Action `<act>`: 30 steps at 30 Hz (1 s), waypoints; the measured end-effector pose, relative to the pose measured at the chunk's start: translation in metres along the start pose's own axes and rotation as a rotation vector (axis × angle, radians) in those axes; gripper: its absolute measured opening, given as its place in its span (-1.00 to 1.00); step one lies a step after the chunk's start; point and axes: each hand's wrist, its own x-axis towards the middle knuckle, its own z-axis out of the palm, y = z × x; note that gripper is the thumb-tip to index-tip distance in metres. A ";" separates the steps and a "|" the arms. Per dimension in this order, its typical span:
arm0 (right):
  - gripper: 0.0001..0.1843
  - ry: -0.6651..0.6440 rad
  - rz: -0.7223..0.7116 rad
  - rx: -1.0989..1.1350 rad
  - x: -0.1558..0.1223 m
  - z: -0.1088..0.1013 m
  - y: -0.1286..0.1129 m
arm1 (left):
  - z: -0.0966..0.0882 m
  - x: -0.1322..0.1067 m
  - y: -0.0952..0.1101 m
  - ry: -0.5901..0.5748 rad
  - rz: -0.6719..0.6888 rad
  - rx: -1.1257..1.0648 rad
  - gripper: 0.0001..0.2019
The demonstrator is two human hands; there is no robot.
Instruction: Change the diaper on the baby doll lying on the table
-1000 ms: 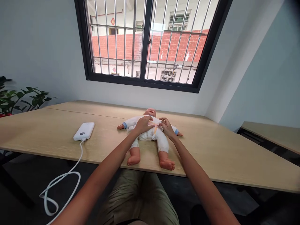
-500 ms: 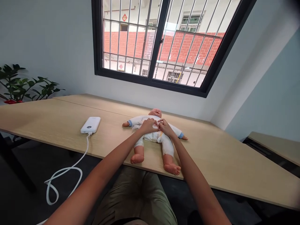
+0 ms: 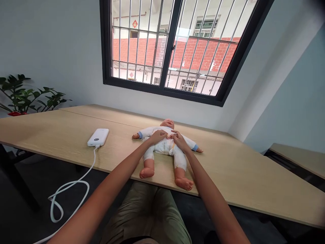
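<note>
A baby doll (image 3: 166,149) in a white romper with blue cuffs lies on its back on the wooden table (image 3: 241,169), head toward the window, bare feet toward me. My left hand (image 3: 157,136) rests on the doll's chest, fingers pinched together on the front of the romper. My right hand (image 3: 179,140) is beside it on the chest, also pinching the cloth at the middle opening. The fingertips of both hands nearly meet. What lies under them is hidden.
A white power bank (image 3: 98,137) lies on the table to the left; its white cable (image 3: 68,189) hangs off the front edge and loops toward the floor. A potted plant (image 3: 22,96) stands far left. A barred window (image 3: 175,47) is behind. A second table (image 3: 299,157) sits right.
Both hands have stayed on the doll's chest, shifting slightly up the romper front. My head turned a little to the left, so the scene slid right in the picture.
</note>
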 end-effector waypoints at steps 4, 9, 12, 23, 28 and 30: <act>-0.64 0.021 -0.009 0.032 0.004 0.000 0.001 | -0.003 0.000 -0.005 0.053 0.004 -0.041 -0.79; -0.65 0.056 -0.039 0.106 0.010 0.001 0.003 | -0.005 -0.004 -0.009 0.083 0.055 -0.029 -0.83; -0.55 0.033 -0.096 0.177 0.009 0.001 0.005 | -0.005 -0.005 -0.009 0.068 0.072 -0.047 -0.83; -0.45 -0.101 -0.198 -0.019 0.012 -0.002 0.015 | -0.005 -0.006 -0.007 0.047 0.071 -0.088 -0.82; -0.49 -0.074 -0.207 -0.038 0.013 -0.002 0.018 | -0.006 -0.007 -0.005 0.064 0.062 -0.093 -0.85; -0.49 -0.053 -0.206 -0.017 0.014 -0.002 0.018 | -0.005 -0.006 -0.006 0.066 0.058 -0.096 -0.84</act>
